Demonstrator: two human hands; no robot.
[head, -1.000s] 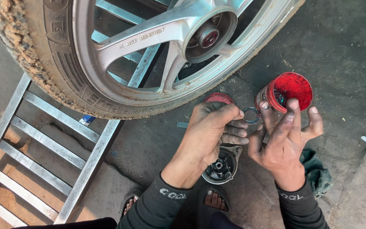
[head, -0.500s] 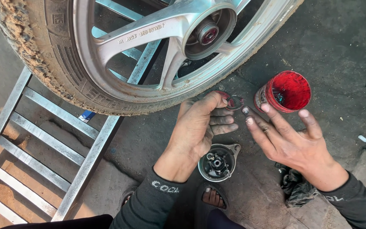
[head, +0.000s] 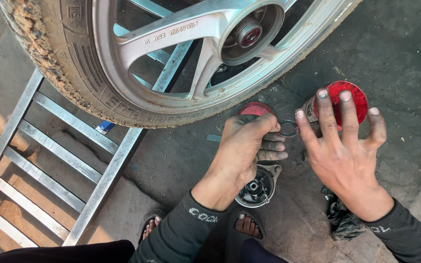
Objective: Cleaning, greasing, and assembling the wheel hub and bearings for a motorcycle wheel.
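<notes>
A round red tin of grease [head: 354, 100] stands open on the dark, stained concrete floor [head: 405, 53], just right of the wheel, and its flat red lid [head: 254, 108] lies close to the tyre's edge. A small blue-and-white scrap of packaging [head: 105, 127] lies on the ground under the tyre, beside the grey metal ladder-like rack [head: 64, 156] that stretches off to the left.

The left hand [head: 247, 146] is curled loosely, greasy and dark, and pinches a thin metal ring [head: 287, 128] between thumb and forefinger; the ring is held up off the floor, between the two hands and just beside the tin. The other fingers are folded in under the palm. The right hand [head: 344, 146] is spread wide with nothing in its grasp, palm down, its fingertips [head: 322, 93] over the near side of the red tin; whether they actually touch the grease I cannot tell.

Below the left hand a round grey metal hub part with a bearing in its middle [head: 257, 187] sits on the floor, near the person's sandalled toes [head: 247, 225]. A crumpled dark rag [head: 342, 219] lies by the right wrist. Above it all leans the big silver alloy-spoked wheel with its muddy black tyre [head: 181, 53].
</notes>
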